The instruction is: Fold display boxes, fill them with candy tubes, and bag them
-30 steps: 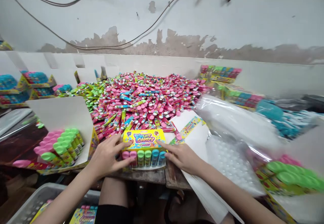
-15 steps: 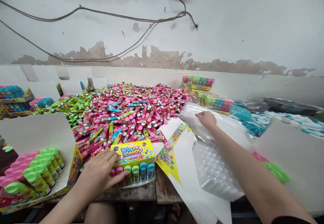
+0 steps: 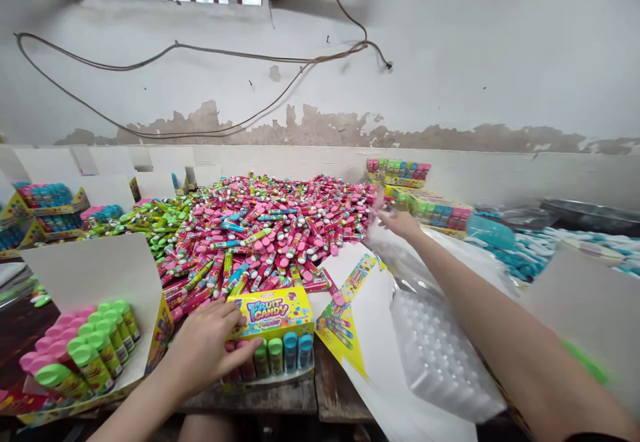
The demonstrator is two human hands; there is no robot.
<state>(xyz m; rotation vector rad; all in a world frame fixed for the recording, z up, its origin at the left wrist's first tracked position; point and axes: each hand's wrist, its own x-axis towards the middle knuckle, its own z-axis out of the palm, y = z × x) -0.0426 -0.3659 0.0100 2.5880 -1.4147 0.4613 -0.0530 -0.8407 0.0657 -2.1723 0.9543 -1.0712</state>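
A yellow candy box (image 3: 273,307) marked Fruit Candy stands at the table's front edge, lid down. Pink, green and blue capped tubes (image 3: 283,357) show in its open front. My left hand (image 3: 213,339) grips the box's left end, with fingers over the top and thumb across the tubes. Farther off to the right, my right hand (image 3: 400,224) pinches the edge of a clear plastic bag (image 3: 383,237) on a stack of such film. Below that arm lies a translucent bumpy plastic tray (image 3: 443,345), on white card sheets (image 3: 383,389) with a yellow printed part.
A large heap of candy tubes (image 3: 270,229) fills the middle back. At left, an open display box (image 3: 95,265) holds pink and green capped tubes. Filled boxes (image 3: 425,205) are stacked at back right, near a blue scoop (image 3: 490,232) and blue-white pieces (image 3: 575,249).
My right hand has drawn a little back and to the left, lifting the bag's edge. My left hand stays on the candy box. The camera view has tilted up.
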